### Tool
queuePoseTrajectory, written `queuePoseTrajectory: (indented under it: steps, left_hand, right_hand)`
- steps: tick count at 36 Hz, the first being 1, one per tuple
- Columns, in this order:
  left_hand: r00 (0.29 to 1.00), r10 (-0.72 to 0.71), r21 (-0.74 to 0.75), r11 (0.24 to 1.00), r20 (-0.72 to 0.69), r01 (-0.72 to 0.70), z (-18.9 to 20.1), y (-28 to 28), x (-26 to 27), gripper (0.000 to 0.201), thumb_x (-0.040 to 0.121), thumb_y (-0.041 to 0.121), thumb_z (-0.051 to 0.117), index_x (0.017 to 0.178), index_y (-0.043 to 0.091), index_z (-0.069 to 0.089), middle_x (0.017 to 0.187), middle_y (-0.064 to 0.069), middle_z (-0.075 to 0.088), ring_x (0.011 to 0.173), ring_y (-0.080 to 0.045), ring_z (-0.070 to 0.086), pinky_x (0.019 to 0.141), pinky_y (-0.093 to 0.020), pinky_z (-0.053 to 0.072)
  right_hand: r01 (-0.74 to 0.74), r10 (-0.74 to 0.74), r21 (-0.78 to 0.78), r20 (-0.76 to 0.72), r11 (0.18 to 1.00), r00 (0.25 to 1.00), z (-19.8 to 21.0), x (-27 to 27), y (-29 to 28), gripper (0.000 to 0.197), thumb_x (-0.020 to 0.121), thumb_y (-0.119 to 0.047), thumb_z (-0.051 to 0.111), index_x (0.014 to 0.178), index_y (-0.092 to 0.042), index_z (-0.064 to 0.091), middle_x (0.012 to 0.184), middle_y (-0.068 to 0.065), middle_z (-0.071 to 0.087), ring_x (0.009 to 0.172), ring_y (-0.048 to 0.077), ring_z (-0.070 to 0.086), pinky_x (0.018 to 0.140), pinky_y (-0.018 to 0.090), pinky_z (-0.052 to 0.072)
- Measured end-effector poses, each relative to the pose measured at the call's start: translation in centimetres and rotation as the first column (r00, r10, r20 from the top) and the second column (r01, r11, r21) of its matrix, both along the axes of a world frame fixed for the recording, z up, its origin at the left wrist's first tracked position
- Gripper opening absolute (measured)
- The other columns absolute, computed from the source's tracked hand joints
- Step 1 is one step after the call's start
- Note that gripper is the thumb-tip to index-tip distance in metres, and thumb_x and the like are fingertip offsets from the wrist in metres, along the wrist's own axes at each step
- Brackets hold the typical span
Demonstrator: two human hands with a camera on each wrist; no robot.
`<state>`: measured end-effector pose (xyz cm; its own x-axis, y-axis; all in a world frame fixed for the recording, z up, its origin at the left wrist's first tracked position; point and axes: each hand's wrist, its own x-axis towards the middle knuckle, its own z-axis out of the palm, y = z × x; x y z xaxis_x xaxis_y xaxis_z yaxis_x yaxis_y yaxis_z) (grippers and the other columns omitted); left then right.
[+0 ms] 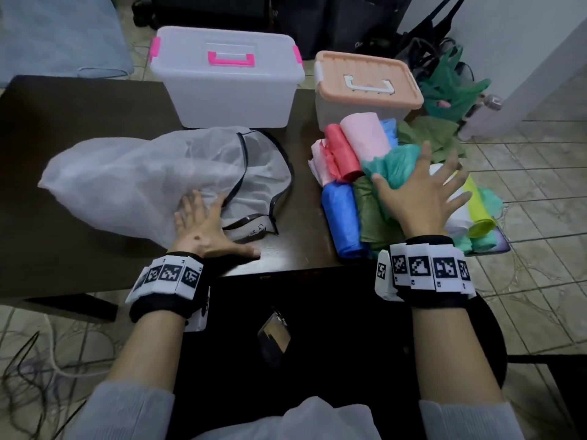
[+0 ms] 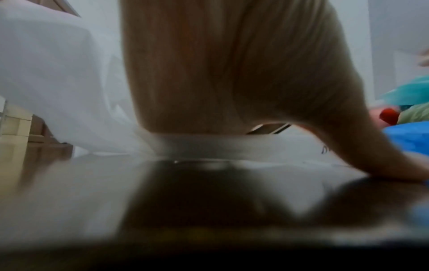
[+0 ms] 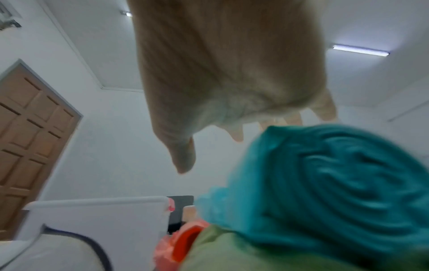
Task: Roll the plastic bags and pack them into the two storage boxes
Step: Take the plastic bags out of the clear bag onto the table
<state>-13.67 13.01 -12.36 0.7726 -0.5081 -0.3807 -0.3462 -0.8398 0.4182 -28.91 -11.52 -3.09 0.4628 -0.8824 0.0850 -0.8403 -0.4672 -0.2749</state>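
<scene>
Hovering spread-fingered over the teal bag (image 1: 394, 165) at right, the right hand (image 1: 419, 198) should pinch this light, slippery film mid-roll; left hand (image 1: 206, 227) lies flat on the table (image 1: 79, 106).

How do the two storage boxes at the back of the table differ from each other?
The left box has a clear whitish lid with a bright pink handle and pink side latches; the right box has a peach lid with a white handle. The left box looks larger and wider than the right box. Rolled bags lie against the right box's front, a white mesh bag before the left box. Both are closed, with translucent bodies.
</scene>
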Motion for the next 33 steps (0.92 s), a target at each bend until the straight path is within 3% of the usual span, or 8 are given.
queuePoseTrajectory:
  steps: [3, 5, 9, 15, 21, 24, 28, 33]
  left_hand:
    - [1.0, 0.007, -0.031, 0.999, 0.01, -0.007, -0.3, 0.5, 0.5, 0.105, 0.07, 0.063, 0.067, 0.15, 0.037, 0.003, 0.154, -0.013, -0.025, 0.141, -0.028, -0.026, 0.108, -0.039, -0.019]
    - [0.992, 0.082, -0.175, 0.982, 0.094, -0.064, -0.2, 1.1, 0.9, 0.063, 0.087, 0.041, 0.062, 0.143, 0.027, 0.038, 0.157, -0.015, 0.01, 0.145, -0.03, 0.005, 0.118, -0.042, 0.001]
    - [0.91, 0.409, -0.483, 0.811, 0.067, -0.329, 1.2, 3.2, 1.5, 0.027, 0.096, 0.014, 0.048, 0.117, 0.008, 0.063, 0.122, -0.017, 0.061, 0.118, -0.033, 0.052, 0.095, -0.031, 0.036]
    - [0.57, 0.741, -0.489, 0.373, -0.355, -0.789, 2.2, 7.5, 4.0, 0.043, 0.1, 0.024, 0.033, 0.135, 0.001, 0.044, 0.139, -0.016, 0.046, 0.129, -0.032, 0.041, 0.1, -0.031, 0.033]
    - [0.52, 0.623, -0.372, 0.364, -0.584, -0.854, 1.4, 10.2, 5.5, 0.043, 0.1, 0.023, 0.037, 0.136, 0.0, 0.043, 0.139, -0.019, 0.047, 0.126, -0.035, 0.047, 0.089, -0.033, 0.043]
    - [0.503, 0.581, -0.347, 0.365, -0.64, -0.864, 1.7, 11.2, 6.1, 0.037, 0.098, 0.023, 0.042, 0.127, 0.002, 0.053, 0.13, -0.018, 0.056, 0.118, -0.035, 0.055, 0.088, -0.034, 0.045]
    - [0.486, 0.553, -0.295, 0.401, -0.677, -0.867, 2.2, 12.6, 7.1, 0.039, 0.088, 0.038, 0.058, 0.108, 0.006, 0.064, 0.102, -0.01, 0.07, 0.092, -0.024, 0.066, 0.082, -0.032, 0.051]
    - [0.462, 0.756, -0.24, 0.395, -0.463, -0.887, 2.8, 15.1, 8.2, 0.064, 0.08, 0.042, 0.065, 0.125, -0.001, 0.05, 0.118, -0.013, 0.06, 0.104, -0.034, 0.06, 0.082, -0.037, 0.052]
  right_hand:
    - [-0.134, 0.145, -0.097, 0.125, 0.986, 0.982, 0.6, 1.7, 1.3, 0.083, 0.086, -0.05, 0.054, 0.151, -0.027, 0.008, 0.157, 0.014, -0.003, 0.143, 0.04, -0.005, 0.112, 0.057, 0.002]
    - [-0.214, 0.226, -0.077, 0.198, 0.974, 0.954, 0.7, 3.1, 2.5, 0.078, 0.089, -0.047, 0.052, 0.151, -0.028, 0.009, 0.157, 0.012, -0.002, 0.144, 0.036, -0.004, 0.113, 0.053, 0.002]
    - [-0.345, 0.329, -0.017, 0.344, 0.938, 0.879, -0.4, 6.3, 4.2, 0.061, 0.094, -0.025, 0.046, 0.149, -0.024, 0.02, 0.156, 0.012, 0.01, 0.143, 0.031, 0.007, 0.114, 0.044, 0.006]
    - [-0.566, 0.486, 0.221, 0.328, 0.794, 0.81, -3.3, 10.5, 6.7, 0.068, 0.08, 0.014, 0.041, 0.144, 0.001, 0.026, 0.145, 0.021, 0.035, 0.136, 0.032, 0.031, 0.114, 0.03, 0.018]
    - [-0.74, 0.706, 0.518, 0.318, 0.43, 0.633, -4.9, 14.7, 11.7, 0.086, 0.086, -0.038, 0.065, 0.151, -0.022, 0.011, 0.158, 0.001, 0.015, 0.144, 0.023, 0.013, 0.116, 0.035, 0.012]
    - [-0.791, 0.562, 0.533, 0.57, 0.302, 0.599, -5.0, 16.8, 14.5, 0.059, 0.09, -0.043, 0.056, 0.141, -0.022, 0.037, 0.143, -0.003, 0.043, 0.133, 0.013, 0.037, 0.111, 0.031, 0.031]
    - [-0.749, 0.437, 0.489, 0.612, 0.446, 0.66, -5.2, 19.3, 17.3, 0.034, 0.091, -0.041, 0.057, 0.074, -0.012, 0.055, 0.075, -0.002, 0.057, 0.075, 0.014, 0.054, 0.066, 0.026, 0.043]
    - [-0.576, 0.49, 0.527, 0.31, 0.624, 0.815, -7.0, 21.4, 17.4, 0.032, 0.084, -0.035, 0.061, 0.095, -0.006, 0.057, 0.098, 0.012, 0.063, 0.094, 0.03, 0.061, 0.07, 0.031, 0.043]
